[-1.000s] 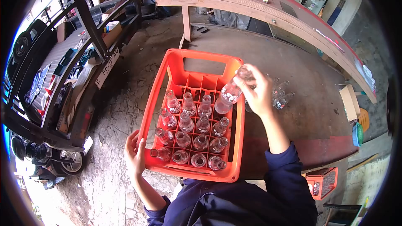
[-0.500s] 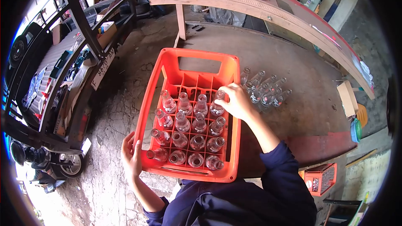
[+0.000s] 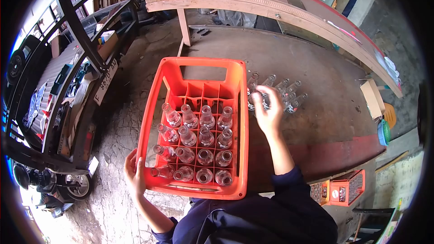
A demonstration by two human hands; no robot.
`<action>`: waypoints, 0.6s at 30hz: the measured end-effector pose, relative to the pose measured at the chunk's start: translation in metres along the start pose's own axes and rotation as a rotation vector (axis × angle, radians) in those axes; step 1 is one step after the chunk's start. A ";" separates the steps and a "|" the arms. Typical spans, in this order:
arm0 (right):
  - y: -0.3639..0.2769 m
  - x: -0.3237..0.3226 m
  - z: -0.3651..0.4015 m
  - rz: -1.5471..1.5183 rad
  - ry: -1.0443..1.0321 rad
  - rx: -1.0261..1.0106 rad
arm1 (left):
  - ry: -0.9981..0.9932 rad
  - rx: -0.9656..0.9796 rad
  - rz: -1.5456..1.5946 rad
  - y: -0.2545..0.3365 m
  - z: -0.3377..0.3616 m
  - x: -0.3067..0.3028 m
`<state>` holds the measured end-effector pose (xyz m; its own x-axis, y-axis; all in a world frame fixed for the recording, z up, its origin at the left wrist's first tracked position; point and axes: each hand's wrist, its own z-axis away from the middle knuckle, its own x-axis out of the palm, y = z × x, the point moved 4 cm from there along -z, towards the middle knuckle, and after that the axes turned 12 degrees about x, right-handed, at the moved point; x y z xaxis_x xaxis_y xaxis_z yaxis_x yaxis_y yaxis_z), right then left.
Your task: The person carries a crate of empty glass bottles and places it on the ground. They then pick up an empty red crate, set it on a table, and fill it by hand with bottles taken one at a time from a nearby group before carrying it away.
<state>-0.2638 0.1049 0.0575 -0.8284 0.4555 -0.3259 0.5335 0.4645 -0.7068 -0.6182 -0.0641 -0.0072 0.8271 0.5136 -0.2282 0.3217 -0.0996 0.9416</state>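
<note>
A red plastic bottle crate (image 3: 151,122) sits in front of me, tilted towards my body. Several clear glass bottles (image 3: 206,117) stand in its nearer compartments, while the far row of compartments holds none. My left hand (image 3: 134,171) grips the crate's left side near the front corner, thumb on the rim. To the right of the crate, my right hand (image 3: 270,110) is over a group of clear glass bottles (image 3: 291,95) on a low brown surface. Its thumb and fingers are curved and apart, and it partly hides the nearest bottles.
A wooden-edged table (image 3: 217,0) spans the back. On the left stands a dark metal truck frame (image 3: 81,31), with a motorcycle (image 3: 74,187) below it. More crates (image 3: 348,190) with bottles are at lower right, beneath a cardboard box (image 3: 373,97) and a green basket (image 3: 384,133).
My right hand has left the bottle in the crate's farthest filled row and moved right, to the loose bottles. My left hand stays on the crate. The camera view has shifted slightly.
</note>
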 end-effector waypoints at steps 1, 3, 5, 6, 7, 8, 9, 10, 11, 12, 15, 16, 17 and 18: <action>0.017 -0.012 0.002 -0.003 0.098 0.035 | 0.005 -0.011 -0.005 0.001 0.000 0.000; 0.065 -0.030 0.008 -0.098 0.210 0.276 | -0.012 0.002 -0.004 0.000 -0.001 -0.001; 0.096 -0.051 0.011 -0.089 0.348 0.257 | -0.011 0.001 0.018 -0.003 0.000 -0.001; 0.107 -0.062 0.013 0.030 0.403 0.254 | -0.007 -0.003 0.029 -0.004 0.000 -0.001; 0.120 -0.074 0.016 0.076 0.444 0.319 | -0.001 -0.001 0.023 -0.007 0.000 -0.002; 0.133 -0.084 0.016 0.113 0.483 0.351 | 0.004 0.001 0.017 -0.012 0.000 -0.003; 0.146 -0.093 0.016 0.150 0.521 0.384 | 0.010 0.002 0.011 -0.014 0.001 -0.004; 0.161 -0.100 0.017 0.153 0.532 0.493 | 0.006 -0.002 0.026 -0.010 0.001 -0.002; 0.170 -0.106 0.014 0.222 0.544 0.453 | 0.007 0.001 0.027 -0.010 0.000 -0.001; 0.179 -0.111 0.012 0.290 0.552 0.414 | 0.011 0.004 0.025 -0.011 0.000 -0.001; 0.199 -0.115 0.003 0.258 0.421 0.461 | 0.018 -0.002 0.020 -0.009 0.001 -0.002; 0.210 -0.112 0.000 0.212 0.359 0.469 | 0.016 -0.006 0.020 -0.009 0.001 -0.002; 0.220 -0.109 -0.004 0.166 0.296 0.476 | 0.021 -0.009 0.019 -0.008 0.001 -0.002; 0.226 -0.104 -0.008 0.126 0.228 0.465 | 0.025 -0.012 0.019 -0.007 0.002 -0.002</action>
<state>-0.0559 0.1684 -0.0637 -0.6773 0.6633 -0.3181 0.4514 0.0333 -0.8917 -0.6213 -0.0658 -0.0136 0.8214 0.5328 -0.2037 0.2998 -0.0994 0.9488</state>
